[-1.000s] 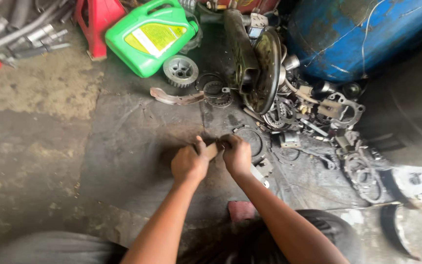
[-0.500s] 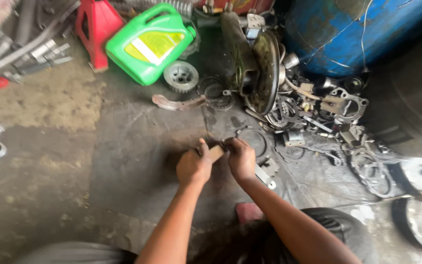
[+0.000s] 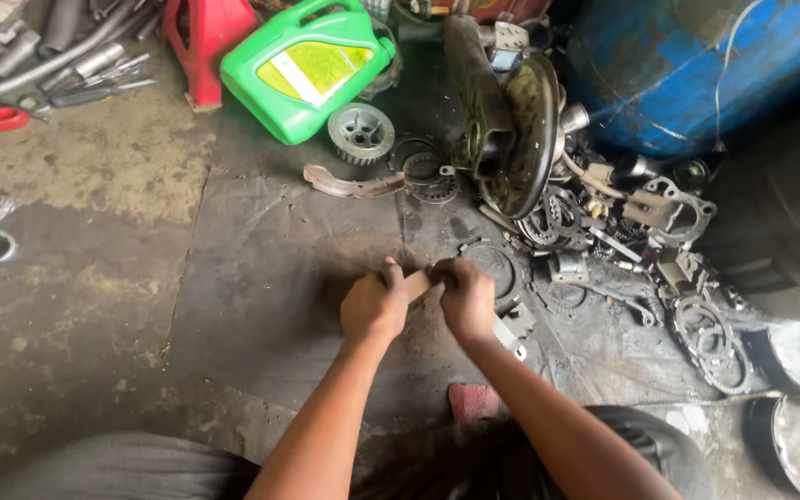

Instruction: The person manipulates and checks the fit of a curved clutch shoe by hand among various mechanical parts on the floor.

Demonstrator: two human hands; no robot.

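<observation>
The blue drum (image 3: pixel 696 65) fills the top right corner, lying over a heap of dark metal parts. Just left of it a round metal plate (image 3: pixel 520 139) stands on edge among gears and rings. A green oil jug (image 3: pixel 307 65) lies on its side at the top, with a red stand (image 3: pixel 201 42) beside it and a small toothed wheel (image 3: pixel 360 132) just below the jug. A curved rusty shoe-shaped piece (image 3: pixel 349 183) lies flat on the dark floor mat (image 3: pixel 261 278), well apart from the hands.

Both hands meet over the middle of the mat. The left hand (image 3: pixel 374 306) and right hand (image 3: pixel 467 298) are curled into loose fists, fingers pressed together, each pinching one end of a small tan strip (image 3: pixel 416 282) that bridges the gap between them. What the strip is made of is too small to tell. Rust-coloured dust lies on the mat right under it.

Judging from the grip, this looks like bending or rubbing work on the strip; it would go best with both thumbs kept close to the middle, even pressure from each side, and the piece held low over the mat so that anything that drops stays in reach
</observation>
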